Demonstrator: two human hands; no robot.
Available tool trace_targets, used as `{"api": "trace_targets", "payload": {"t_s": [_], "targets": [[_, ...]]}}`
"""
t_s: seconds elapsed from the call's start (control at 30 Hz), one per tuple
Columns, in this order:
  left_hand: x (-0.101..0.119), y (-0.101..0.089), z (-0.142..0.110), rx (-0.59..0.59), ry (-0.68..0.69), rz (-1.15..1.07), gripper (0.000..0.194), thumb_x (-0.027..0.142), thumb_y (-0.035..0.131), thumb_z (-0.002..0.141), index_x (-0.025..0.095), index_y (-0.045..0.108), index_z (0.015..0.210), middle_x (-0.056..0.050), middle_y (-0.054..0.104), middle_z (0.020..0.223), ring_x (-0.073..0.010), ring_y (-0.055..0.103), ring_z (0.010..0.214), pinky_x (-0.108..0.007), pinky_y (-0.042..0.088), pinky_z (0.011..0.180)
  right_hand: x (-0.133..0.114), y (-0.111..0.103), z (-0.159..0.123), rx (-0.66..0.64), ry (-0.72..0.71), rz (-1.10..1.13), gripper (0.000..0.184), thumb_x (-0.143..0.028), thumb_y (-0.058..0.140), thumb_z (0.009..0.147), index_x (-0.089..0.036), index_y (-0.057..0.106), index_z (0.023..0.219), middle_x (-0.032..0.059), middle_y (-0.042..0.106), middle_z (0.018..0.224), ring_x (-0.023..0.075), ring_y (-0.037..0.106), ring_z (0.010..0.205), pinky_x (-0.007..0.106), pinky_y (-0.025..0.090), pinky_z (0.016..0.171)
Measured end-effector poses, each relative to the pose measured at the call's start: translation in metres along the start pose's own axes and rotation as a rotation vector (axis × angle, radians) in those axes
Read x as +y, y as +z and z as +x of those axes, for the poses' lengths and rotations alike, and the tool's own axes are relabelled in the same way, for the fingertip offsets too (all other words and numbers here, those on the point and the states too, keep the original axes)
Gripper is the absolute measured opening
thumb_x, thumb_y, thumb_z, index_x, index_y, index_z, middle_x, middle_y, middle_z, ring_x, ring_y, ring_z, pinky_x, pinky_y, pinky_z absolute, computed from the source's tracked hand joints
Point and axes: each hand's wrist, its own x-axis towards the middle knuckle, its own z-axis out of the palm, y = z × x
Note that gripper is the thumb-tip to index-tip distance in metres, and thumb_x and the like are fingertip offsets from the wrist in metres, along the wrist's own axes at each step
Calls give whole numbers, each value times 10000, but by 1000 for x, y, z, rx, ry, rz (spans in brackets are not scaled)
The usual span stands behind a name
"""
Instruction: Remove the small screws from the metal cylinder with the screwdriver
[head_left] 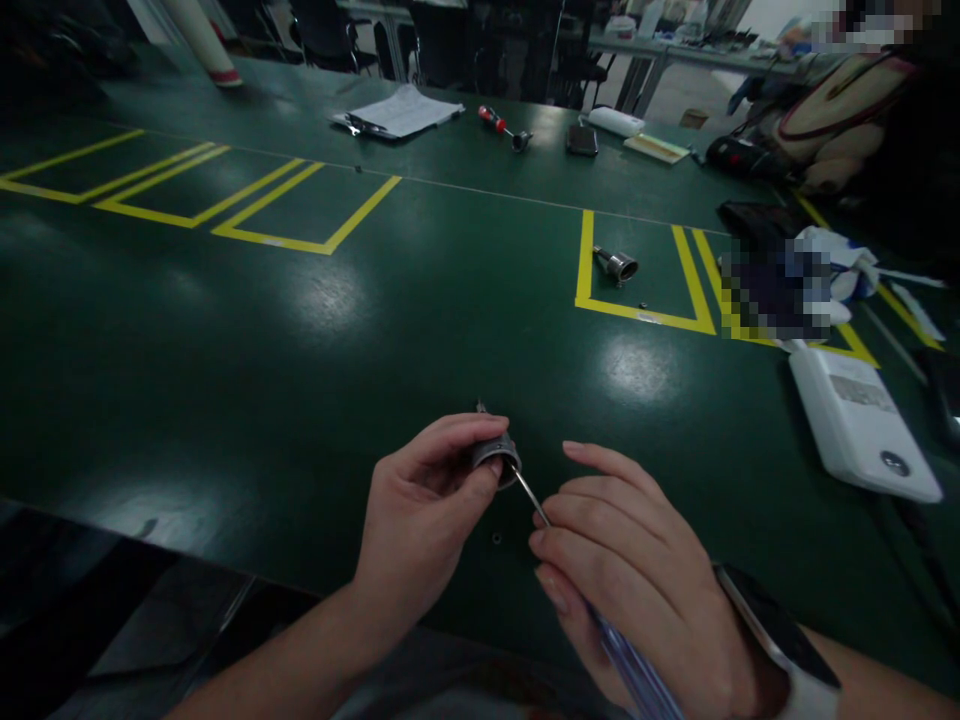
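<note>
Between the thumb and fingers of my left hand (427, 500) sits a small grey metal cup-shaped part (491, 454), its open end facing me. My right hand (630, 560) is wrapped round a screwdriver (634, 660) with a clear purplish handle. Its thin metal shaft reaches into the mouth of the part, and the tip is hidden inside. A thin stem pokes out of the far end of the part. On the green table just below my hands lies a tiny nut-like ring (496, 538).
A similar metal part (619, 265) lies inside a yellow-taped box, near a tiny piece (643, 305). To the right is a white power bank (862, 420) with a cable. Farther back are a clipboard with papers (405, 110), a red-handled screwdriver (493, 120) and a dark phone-like object (582, 140).
</note>
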Motion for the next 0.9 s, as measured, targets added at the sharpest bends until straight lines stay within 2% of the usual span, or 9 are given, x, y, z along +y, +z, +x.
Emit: {"api": "trace_targets", "payload": {"t_s": [0.17,0.27,0.33,0.43,0.5,0.57,0.63,0.73,0.9], "targets": [[0,0,0,-7,0,12,182,102,681,692,193,727,843,-52,696,980,-182,648,893,-296,517,855,-5,2,-1,-7,28,-8,118,-84,521,803,-164,604,774,31,673,645,159,634,642,409,510,920],[0,-1,2,9,-13,-3,202,130,687,699,177,705,895,-66,696,994,-188,657,870,-316,531,834,-2,-2,-3,30,103,177,141,-87,494,816,-159,614,830,37,675,705,161,636,687,453,483,939],[0,-1,3,30,-19,-52,264,137,706,691,177,670,950,-72,682,1057,-193,657,905,-327,530,846,4,-5,-5,73,256,406,157,-109,476,840,-165,622,826,31,667,725,156,636,708,467,465,951],[0,-3,5,67,-1,-128,353,126,736,668,196,640,1000,-64,643,1164,-187,638,990,-300,514,881,17,-3,-6,87,595,774,215,-205,487,884,-177,624,721,3,635,647,142,625,665,436,486,921],[0,-4,6,74,2,-157,363,122,744,666,205,650,1007,-52,649,1154,-176,637,993,-266,514,875,26,3,-7,-7,768,984,238,-268,521,878,-168,623,687,-6,613,597,130,606,608,399,513,871],[2,-5,6,68,-6,-196,353,123,748,666,212,662,996,-39,673,1098,-172,651,962,-253,527,847,31,10,-10,-78,844,1094,240,-298,553,860,-162,624,675,-11,599,582,119,584,572,346,541,776],[4,-5,6,64,-12,-247,328,135,751,668,221,663,972,-29,690,1044,-178,668,919,-264,546,811,33,14,-12,-101,853,1116,234,-304,570,848,-162,623,670,-14,590,583,114,579,570,313,544,725],[8,-4,6,30,-28,-321,270,188,747,686,219,660,939,-33,694,1014,-211,683,892,-319,564,790,31,15,-12,-133,803,1035,237,-300,559,851,-166,617,664,-11,592,596,120,598,611,310,539,743],[10,-3,5,-30,-52,-358,263,226,746,688,213,683,942,-45,697,1006,-248,663,957,-379,532,876,26,13,-10,-188,653,815,261,-274,514,876,-178,580,642,-13,591,573,133,616,650,330,524,801]]}}
